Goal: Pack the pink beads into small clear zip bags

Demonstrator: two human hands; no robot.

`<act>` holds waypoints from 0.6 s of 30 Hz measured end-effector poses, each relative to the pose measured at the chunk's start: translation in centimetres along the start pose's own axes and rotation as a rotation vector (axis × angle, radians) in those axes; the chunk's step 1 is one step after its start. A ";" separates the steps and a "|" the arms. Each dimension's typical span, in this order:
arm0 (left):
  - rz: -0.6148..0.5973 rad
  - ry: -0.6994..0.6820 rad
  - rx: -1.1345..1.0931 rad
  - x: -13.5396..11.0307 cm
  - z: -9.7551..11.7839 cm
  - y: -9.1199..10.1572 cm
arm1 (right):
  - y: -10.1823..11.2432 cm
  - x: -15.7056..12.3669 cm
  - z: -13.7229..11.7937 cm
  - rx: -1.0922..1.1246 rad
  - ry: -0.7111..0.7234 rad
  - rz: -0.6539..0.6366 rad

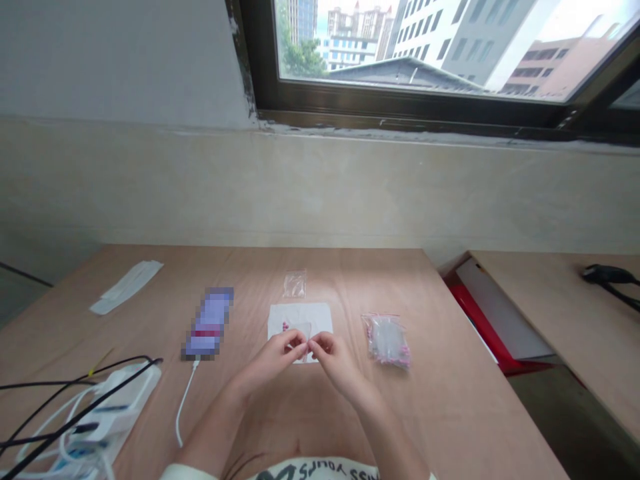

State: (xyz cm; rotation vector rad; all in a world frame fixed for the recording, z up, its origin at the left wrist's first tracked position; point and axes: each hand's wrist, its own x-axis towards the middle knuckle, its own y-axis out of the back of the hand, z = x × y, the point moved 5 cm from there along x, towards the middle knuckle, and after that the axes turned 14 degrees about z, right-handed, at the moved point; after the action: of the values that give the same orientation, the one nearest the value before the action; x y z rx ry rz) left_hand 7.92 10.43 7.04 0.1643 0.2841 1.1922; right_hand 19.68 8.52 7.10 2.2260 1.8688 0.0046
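Left hand [273, 357] and right hand [333, 363] meet at the fingertips, pinching something too small to make out, over a white paper sheet [317, 319] with small pink bits [285, 327]. A clear plastic bag [295, 285] lies at twelve o'clock; a zip bag of pink-tipped pieces [387, 340] at two.

Left forearm [215, 427] and right forearm [387, 427] angling inward from below, left hand [273, 355] and right hand [334, 362] curled, palms down, fingertips meeting in a close pinch.
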 end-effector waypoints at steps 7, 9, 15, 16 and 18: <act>0.028 -0.001 0.037 -0.5 -0.6 -0.5 | -0.2 -0.9 0.8 -0.031 -0.001 0.021; 0.038 -0.007 0.060 -0.6 -0.8 -0.7 | -0.3 -1.1 1.1 -0.054 -0.012 0.032; 0.176 -0.057 0.168 -0.3 -0.3 0.1 | -0.2 -0.6 1.1 -0.170 -0.018 0.105; 0.214 -0.059 0.202 -0.2 -0.2 0.5 | -0.1 -0.4 0.9 -0.196 -0.013 0.140; 0.287 -0.054 0.273 0.1 0.1 1.5 | 0.3 -0.1 0.7 -0.233 -0.013 0.204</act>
State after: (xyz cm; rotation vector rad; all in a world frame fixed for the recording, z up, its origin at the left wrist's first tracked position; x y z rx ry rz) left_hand 6.66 11.09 7.54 0.4882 0.3845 1.4276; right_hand 20.06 8.29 6.46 2.2340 1.5384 0.2293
